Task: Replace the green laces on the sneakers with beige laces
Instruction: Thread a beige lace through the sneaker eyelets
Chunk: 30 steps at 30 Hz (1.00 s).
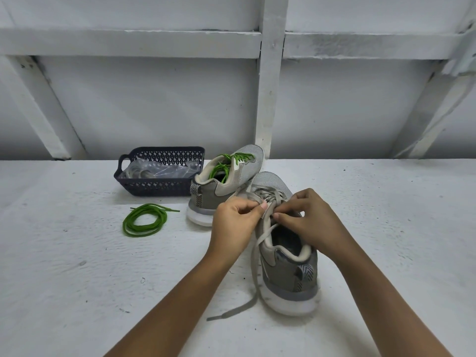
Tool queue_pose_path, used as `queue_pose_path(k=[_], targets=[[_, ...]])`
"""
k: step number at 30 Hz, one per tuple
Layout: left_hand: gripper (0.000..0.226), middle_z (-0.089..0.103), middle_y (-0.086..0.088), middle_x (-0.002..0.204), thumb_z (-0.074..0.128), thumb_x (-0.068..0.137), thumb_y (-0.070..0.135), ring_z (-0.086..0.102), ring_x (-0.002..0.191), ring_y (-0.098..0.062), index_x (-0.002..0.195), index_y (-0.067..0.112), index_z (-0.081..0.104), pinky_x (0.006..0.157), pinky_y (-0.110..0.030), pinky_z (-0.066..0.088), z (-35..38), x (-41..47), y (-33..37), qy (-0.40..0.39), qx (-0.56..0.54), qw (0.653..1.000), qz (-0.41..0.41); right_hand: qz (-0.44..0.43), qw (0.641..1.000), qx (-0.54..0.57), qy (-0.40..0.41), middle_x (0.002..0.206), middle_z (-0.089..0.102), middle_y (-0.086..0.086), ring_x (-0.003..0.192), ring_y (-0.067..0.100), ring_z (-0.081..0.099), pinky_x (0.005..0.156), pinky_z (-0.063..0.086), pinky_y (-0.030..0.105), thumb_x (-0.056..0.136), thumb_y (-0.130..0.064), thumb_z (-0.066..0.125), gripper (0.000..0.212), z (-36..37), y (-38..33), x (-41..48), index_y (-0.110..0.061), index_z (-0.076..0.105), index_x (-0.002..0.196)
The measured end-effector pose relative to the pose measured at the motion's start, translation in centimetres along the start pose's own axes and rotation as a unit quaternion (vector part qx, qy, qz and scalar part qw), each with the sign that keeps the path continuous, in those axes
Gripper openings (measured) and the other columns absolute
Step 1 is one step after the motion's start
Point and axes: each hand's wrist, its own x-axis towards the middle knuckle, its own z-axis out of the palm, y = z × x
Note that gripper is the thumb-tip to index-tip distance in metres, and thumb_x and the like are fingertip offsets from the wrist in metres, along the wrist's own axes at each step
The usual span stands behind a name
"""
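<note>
A grey sneaker (288, 274) stands near me, heel toward me, threaded with a beige lace (253, 274) whose loose end trails down onto the surface. My left hand (233, 228) pinches the lace at the shoe's tongue. My right hand (306, 222) pinches the lace at the upper eyelets from the right side. Behind it a second grey sneaker (221, 181) carries a green lace (237, 158). A removed green lace (145, 220) lies coiled on the surface to the left.
A dark blue perforated basket (159, 186) with clear plastic bags and a pale lace inside sits at the back left, touching the far sneaker. The white rough table (77, 279) ends at a white panelled wall (154, 99) behind.
</note>
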Motion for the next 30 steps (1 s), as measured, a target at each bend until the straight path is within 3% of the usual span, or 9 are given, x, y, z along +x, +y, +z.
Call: queue_pose_path(k=[3, 7, 10, 12, 16, 20, 26, 28, 30], targets=[[0.034, 0.058, -0.028, 0.072, 0.066, 0.087, 0.017, 0.054, 0.067, -0.027, 0.066, -0.010, 0.064, 0.067, -0.037, 0.044, 0.0, -0.2, -0.1, -0.018, 0.044, 0.998, 0.032, 0.001, 1.000, 0.000, -0.004, 0.094, 0.043, -0.008, 0.085, -0.003, 0.047, 0.067, 0.031, -0.005, 0.082, -0.020, 0.071, 0.007, 0.0, 0.0, 0.1, -0.025, 0.074, 0.085], [0.026, 0.061, -0.007, 0.078, 0.064, 0.088, 0.022, 0.057, 0.075, -0.009, 0.072, 0.002, 0.070, 0.067, -0.016, 0.042, 0.1, -0.9, 0.0, -0.032, 0.104, 0.992, 0.059, 0.001, 1.000, -0.015, -0.010, 0.099, 0.044, -0.003, 0.092, 0.004, 0.047, 0.067, 0.032, -0.004, 0.081, -0.020, 0.072, 0.005, 0.0, -0.1, 0.3, -0.022, 0.074, 0.086], [0.009, 0.055, 0.010, 0.085, 0.072, 0.081, 0.021, 0.058, 0.082, -0.009, 0.086, 0.016, 0.066, 0.073, -0.021, 0.047, 0.3, -1.2, 0.0, -0.034, 0.120, 0.991, 0.039, -0.007, 0.999, -0.036, -0.011, 0.098, 0.043, -0.003, 0.091, 0.005, 0.046, 0.066, 0.031, -0.003, 0.082, -0.019, 0.070, 0.006, 0.1, -0.2, 0.4, -0.024, 0.068, 0.080], [0.014, 0.053, 0.012, 0.084, 0.071, 0.080, 0.018, 0.057, 0.082, -0.009, 0.087, 0.020, 0.060, 0.073, -0.024, 0.048, 0.5, -1.4, -0.1, -0.033, 0.121, 0.992, 0.026, -0.019, 0.999, -0.046, -0.014, 0.097, 0.045, -0.004, 0.092, 0.006, 0.046, 0.068, 0.031, -0.003, 0.084, -0.019, 0.068, 0.006, 0.0, -0.1, 0.3, -0.024, 0.066, 0.080], [0.026, 0.055, 0.012, 0.082, 0.068, 0.082, 0.015, 0.052, 0.074, 0.005, 0.086, 0.032, 0.049, 0.065, -0.006, 0.040, 0.7, -2.0, 0.1, -0.010, 0.106, 0.994, 0.007, -0.035, 0.999, -0.016, -0.001, 0.094, 0.057, -0.001, 0.091, 0.011, 0.053, 0.070, 0.035, 0.006, 0.088, -0.018, 0.061, 0.012, -0.6, 0.7, -0.2, -0.024, 0.060, 0.078], [0.040, 0.055, 0.009, 0.091, 0.066, 0.084, 0.014, 0.052, 0.077, 0.006, 0.110, 0.030, 0.040, 0.065, -0.003, 0.039, 1.3, -2.5, 0.2, 0.010, 0.069, 0.997, -0.021, 0.024, 0.978, 0.207, 0.033, 0.090, 0.070, 0.005, 0.088, 0.018, 0.065, 0.079, 0.052, 0.033, 0.091, -0.007, 0.057, 0.017, -2.2, 1.4, -0.8, -0.013, 0.059, 0.074], [0.043, 0.058, 0.003, 0.094, 0.066, 0.084, 0.012, 0.053, 0.080, -0.001, 0.112, 0.030, 0.040, 0.064, -0.003, 0.039, 1.6, -2.8, 0.1, 0.031, 0.059, 0.998, -0.007, 0.071, 0.809, 0.583, -0.015, 0.075, 0.071, 0.015, 0.079, 0.028, 0.071, 0.080, 0.056, 0.038, 0.099, -0.007, 0.032, 0.024, -3.9, 1.3, -0.9, -0.010, 0.044, 0.078], [0.043, 0.058, 0.002, 0.095, 0.066, 0.084, 0.012, 0.053, 0.081, -0.001, 0.113, 0.029, 0.040, 0.065, -0.003, 0.039, 1.5, -2.8, 0.0, 0.033, 0.058, 0.998, -0.007, 0.074, 0.793, 0.604, -0.028, 0.056, 0.057, 0.010, 0.055, 0.024, 0.062, 0.069, 0.058, 0.039, 0.100, -0.009, 0.031, 0.025, -3.7, 0.9, -0.8, -0.010, 0.042, 0.077], [0.043, 0.058, 0.003, 0.095, 0.066, 0.085, 0.011, 0.053, 0.081, -0.001, 0.113, 0.030, 0.040, 0.065, -0.003, 0.039, 1.6, -2.9, 0.1, 0.034, 0.052, 0.998, -0.009, 0.084, 0.832, 0.547, -0.046, 0.051, 0.037, 0.004, 0.038, 0.014, 0.036, 0.042, 0.048, 0.025, 0.099, -0.008, 0.032, 0.025, -4.1, 0.8, -1.0, -0.012, 0.041, 0.076]])
